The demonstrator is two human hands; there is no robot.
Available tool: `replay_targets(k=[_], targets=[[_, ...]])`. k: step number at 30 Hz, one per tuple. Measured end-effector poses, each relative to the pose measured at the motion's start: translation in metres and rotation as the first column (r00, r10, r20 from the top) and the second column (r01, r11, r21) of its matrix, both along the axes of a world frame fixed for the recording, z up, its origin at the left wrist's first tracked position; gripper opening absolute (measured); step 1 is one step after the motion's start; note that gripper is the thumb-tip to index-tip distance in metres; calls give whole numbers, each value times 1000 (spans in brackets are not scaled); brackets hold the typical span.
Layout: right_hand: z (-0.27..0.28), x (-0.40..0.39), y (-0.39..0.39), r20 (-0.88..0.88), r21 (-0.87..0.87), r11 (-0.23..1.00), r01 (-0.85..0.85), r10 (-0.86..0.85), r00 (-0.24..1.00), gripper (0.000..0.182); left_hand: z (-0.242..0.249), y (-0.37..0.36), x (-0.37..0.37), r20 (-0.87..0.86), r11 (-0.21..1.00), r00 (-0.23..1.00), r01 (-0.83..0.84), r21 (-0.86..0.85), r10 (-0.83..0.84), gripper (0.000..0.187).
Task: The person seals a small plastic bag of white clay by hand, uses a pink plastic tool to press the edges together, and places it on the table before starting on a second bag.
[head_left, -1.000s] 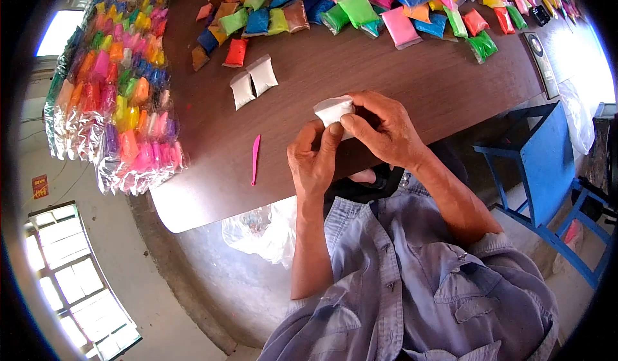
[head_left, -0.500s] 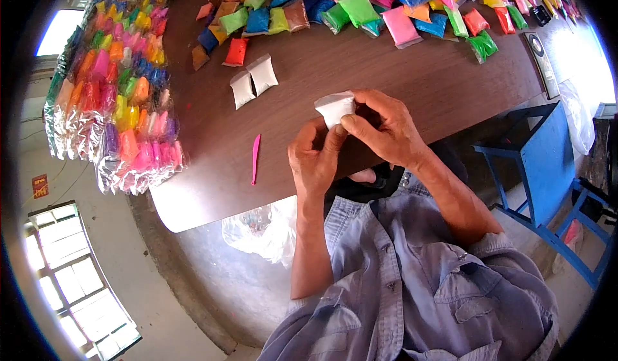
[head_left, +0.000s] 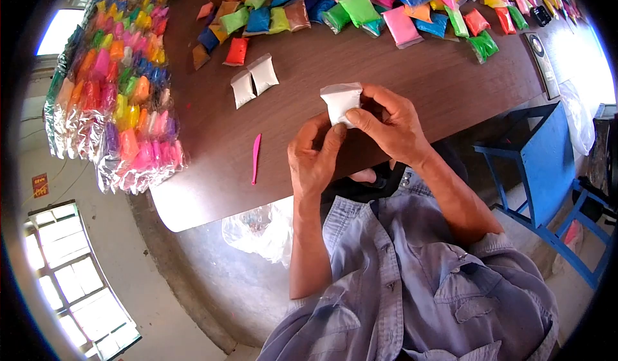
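small white soft plastic pouch (head_left: pixel 341 102) pinched between left hand (head_left: pixel 313 158) and right hand (head_left: pixel 389 128) | judged light, squashy (slippery film) | best gripped at edges

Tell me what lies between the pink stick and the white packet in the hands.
In the head view, only bare brown table separates the pink stick from the white packet, besides the left hand gripping it.

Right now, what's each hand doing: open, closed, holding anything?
Left hand: closed on the lower edge of the white packet.
Right hand: closed on the same white packet, pinching its side.
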State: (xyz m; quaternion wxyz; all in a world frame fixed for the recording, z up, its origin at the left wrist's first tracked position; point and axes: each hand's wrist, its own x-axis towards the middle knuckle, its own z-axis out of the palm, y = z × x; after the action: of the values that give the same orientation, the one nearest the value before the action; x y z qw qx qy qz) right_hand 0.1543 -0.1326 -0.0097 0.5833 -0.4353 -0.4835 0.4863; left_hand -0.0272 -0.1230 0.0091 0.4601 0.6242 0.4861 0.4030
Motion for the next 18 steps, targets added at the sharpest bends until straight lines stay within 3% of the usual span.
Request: replay_targets(k=[5, 12, 14, 18], targets=[[0, 1, -1, 72, -12, 999, -38, 39, 997, 44, -6, 0, 1, -22, 996, 996, -87, -1, 87, 22], [-4, 0, -1, 6, -23, 1000, -9, 9, 1000, 46, 2, 0, 0, -33, 999, 999, -27, 17, 28, 28], [-5, -1, -1, -53, -48, 999, -12, 9, 999, 45, 8, -1, 4, 45, 999, 999, -28, -43, 30, 29], [-4, 2, 1, 32, -30, 999, -35, 36, 999, 43, -1, 1, 3, 5, 1000, 1000, -22, -15, 22, 29]])
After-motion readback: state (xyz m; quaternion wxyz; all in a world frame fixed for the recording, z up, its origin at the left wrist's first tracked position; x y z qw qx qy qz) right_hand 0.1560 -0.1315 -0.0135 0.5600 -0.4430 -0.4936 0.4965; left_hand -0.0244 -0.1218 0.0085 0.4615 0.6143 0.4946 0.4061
